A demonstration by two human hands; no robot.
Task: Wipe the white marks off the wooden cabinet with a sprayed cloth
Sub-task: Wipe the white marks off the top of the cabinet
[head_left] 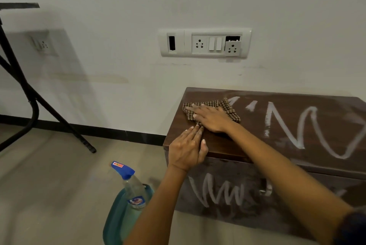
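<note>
A low dark wooden cabinet stands against the wall at the right. White zigzag marks run across the right part of its top, and more white marks cover its front. A brown checked cloth lies on the top near the left end. My right hand presses flat on the cloth with straight fingers. My left hand rests flat on the cabinet's front left corner, fingers straight, just in front of the cloth.
A spray bottle with a blue trigger head stands in a teal basin on the floor, left of the cabinet. A black metal stand leans at the far left. A socket panel is on the wall above the cabinet.
</note>
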